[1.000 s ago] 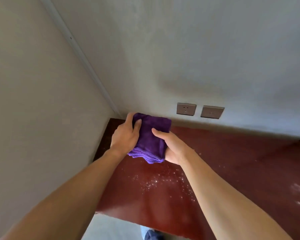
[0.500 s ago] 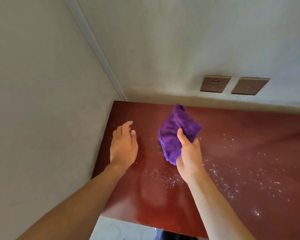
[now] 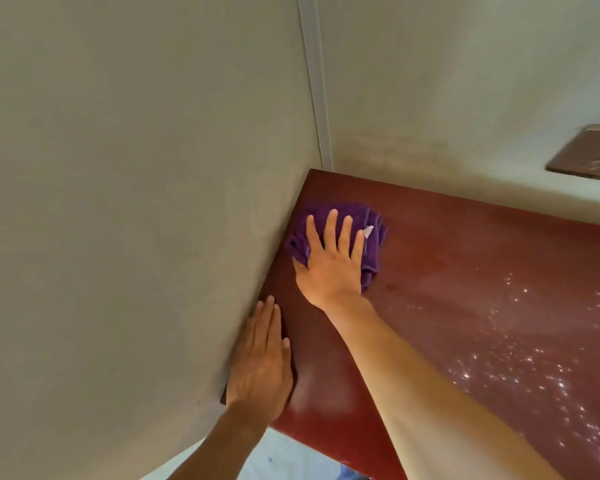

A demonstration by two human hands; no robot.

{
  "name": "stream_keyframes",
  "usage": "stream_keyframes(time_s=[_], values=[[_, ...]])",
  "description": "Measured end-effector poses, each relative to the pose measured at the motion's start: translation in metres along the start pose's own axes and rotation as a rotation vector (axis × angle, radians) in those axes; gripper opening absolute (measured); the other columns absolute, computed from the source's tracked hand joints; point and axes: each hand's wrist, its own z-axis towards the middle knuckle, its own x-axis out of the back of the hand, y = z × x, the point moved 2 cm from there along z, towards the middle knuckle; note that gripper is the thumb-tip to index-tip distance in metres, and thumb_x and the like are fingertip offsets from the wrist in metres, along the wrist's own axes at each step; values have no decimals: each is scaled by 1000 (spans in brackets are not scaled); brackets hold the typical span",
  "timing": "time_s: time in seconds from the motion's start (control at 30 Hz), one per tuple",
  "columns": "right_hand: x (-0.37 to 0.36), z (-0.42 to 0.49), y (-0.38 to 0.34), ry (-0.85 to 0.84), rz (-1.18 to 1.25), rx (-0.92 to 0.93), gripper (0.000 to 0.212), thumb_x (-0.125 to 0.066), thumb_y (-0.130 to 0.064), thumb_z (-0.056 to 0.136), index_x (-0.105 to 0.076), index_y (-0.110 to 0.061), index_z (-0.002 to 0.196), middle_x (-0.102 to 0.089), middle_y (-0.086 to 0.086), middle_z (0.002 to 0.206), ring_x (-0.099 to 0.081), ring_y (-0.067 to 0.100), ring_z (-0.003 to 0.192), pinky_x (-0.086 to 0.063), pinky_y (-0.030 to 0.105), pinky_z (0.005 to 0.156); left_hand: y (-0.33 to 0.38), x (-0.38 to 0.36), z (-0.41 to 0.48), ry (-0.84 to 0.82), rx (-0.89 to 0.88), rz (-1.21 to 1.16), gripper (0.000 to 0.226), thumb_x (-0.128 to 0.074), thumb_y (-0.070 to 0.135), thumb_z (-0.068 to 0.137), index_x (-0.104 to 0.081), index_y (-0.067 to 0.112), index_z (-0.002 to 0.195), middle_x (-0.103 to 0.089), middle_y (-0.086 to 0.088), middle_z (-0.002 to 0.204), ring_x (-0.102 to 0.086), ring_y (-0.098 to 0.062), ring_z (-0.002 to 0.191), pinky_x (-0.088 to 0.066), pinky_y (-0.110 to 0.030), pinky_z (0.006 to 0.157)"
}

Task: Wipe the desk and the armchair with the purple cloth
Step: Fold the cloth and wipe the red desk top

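Observation:
The purple cloth (image 3: 373, 244) lies bunched on the dark red desk (image 3: 465, 271), close to the far left corner where the two walls meet. My right hand (image 3: 331, 261) presses flat on the cloth with straight, spread fingers and covers most of it. A small white tag sticks out of the cloth beside my fingers. My left hand (image 3: 262, 362) rests flat on the desk's left edge, right against the side wall, near the front corner. No armchair is in view.
A side wall (image 3: 136, 202) runs along the desk's left edge and a back wall (image 3: 465, 81) along its far edge. A brown wall socket (image 3: 589, 154) sits at the right. Shiny white specks (image 3: 534, 358) are scattered over the desk's right part.
My right hand has brought the cloth down from the air onto the desk near the corner and flattened on it. My left hand has dropped to the desk's left edge.

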Motion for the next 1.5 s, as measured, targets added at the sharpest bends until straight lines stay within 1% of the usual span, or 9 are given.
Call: stream_keyframes(time_s=[0.33, 0.53, 0.67, 0.8, 0.93, 1.1, 1.2, 1.33, 1.5], values=[[-2, -6, -6, -119, -84, 184, 76, -35, -60, 95, -4, -38, 161, 13, 4, 171, 22, 35, 154, 15, 59, 121, -4, 8, 1, 60, -36, -196, 45, -47, 5, 100, -45, -5, 144, -41, -15, 155, -39, -28, 144, -35, -43, 117], [-12, -113, -3, -86, -24, 213, 78, -47, -54, 87, -24, -38, 160, -8, 6, 171, 2, 36, 157, 3, 59, 124, -15, 20, 4, -70, 131, -457, 75, -44, -7, 91, -21, 17, 159, -28, -4, 163, -31, -18, 149, -29, -37, 121], [-22, -170, -8, -109, -15, 214, 77, -56, -50, 89, -28, -35, 159, -13, 7, 171, -6, 35, 157, -13, 61, 123, -15, 27, 7, -112, 66, -398, 76, -41, -3, 91, -23, 29, 158, -25, 0, 165, -22, -10, 151, -22, -25, 121], [-28, -215, -4, -159, -32, 230, 89, -67, -38, 81, -25, -33, 160, -11, 7, 171, -7, 35, 157, -9, 59, 122, -14, 24, 9, -118, 14, -327, 74, -42, -10, 88, -38, 24, 154, -24, 0, 165, -19, -12, 152, -24, -29, 122], [-32, -255, 5, -194, -54, 232, 100, -72, -33, 68, -30, -34, 158, -16, 7, 170, -13, 35, 156, -14, 59, 120, -11, 19, 7, -112, 19, -301, 76, -43, -12, 85, -32, 14, 156, -21, -2, 166, -15, -13, 154, -15, -27, 124], [-29, -278, 16, -177, -90, 175, 92, -66, -33, 63, -44, -32, 153, -29, 10, 166, -29, 36, 151, -22, 55, 118, -12, 17, 7, -100, 28, -280, 68, -41, -11, 89, -35, 9, 154, -26, -3, 164, -19, -14, 153, -11, -21, 123], [-25, -271, 25, -156, -123, 96, 83, -50, -35, 69, -46, -29, 152, -29, 16, 164, -34, 40, 149, -24, 57, 117, -9, 18, 5, -86, 4, -231, 60, -46, -5, 92, -44, 10, 150, -32, -6, 162, -26, -20, 151, -22, -30, 123], [-11, -233, 48, -82, -146, -18, 79, -41, -53, 88, -26, -26, 161, -13, 21, 168, -12, 41, 155, -15, 58, 123, 11, 19, 13, -53, -144, -113, 53, -46, 9, 96, -47, 16, 149, -34, -5, 161, -29, -26, 149, -31, -41, 120], [22, -133, 98, 24, -187, -167, 73, -29, -63, 99, -16, -29, 162, -5, 17, 170, -2, 38, 157, -4, 56, 126, 67, 11, 55, -73, -209, -62, 55, -35, 24, 102, -32, 19, 156, -22, -3, 166, -16, -25, 154, -18, -44, 124]])
